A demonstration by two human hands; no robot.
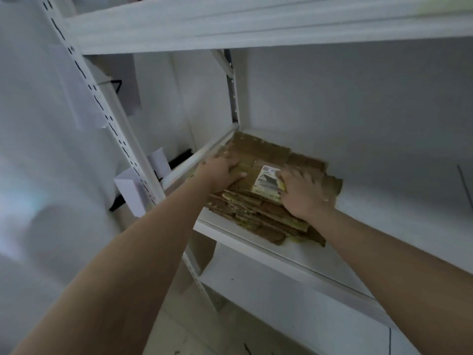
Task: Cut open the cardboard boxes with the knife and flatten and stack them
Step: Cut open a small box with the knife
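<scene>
A stack of flattened brown cardboard boxes [258, 152] lies on a white shelf [384, 201], pushed into its back left corner. The top sheet carries a white shipping label [267, 183]. My left hand [221, 171] lies flat on the left side of the stack, fingers spread over the cardboard. My right hand [304, 193] presses on the right front part, fingers partly over the label. Both hands rest on the top sheet rather than wrap around it. No knife is in view.
The white metal rack has a slotted upright [102, 108] at the left, a shelf above [256, 24] and a lower shelf [268, 290]. White paper tags and a black bracket [143, 180] hang beside the upright. The shelf stretches bare to the right of the stack.
</scene>
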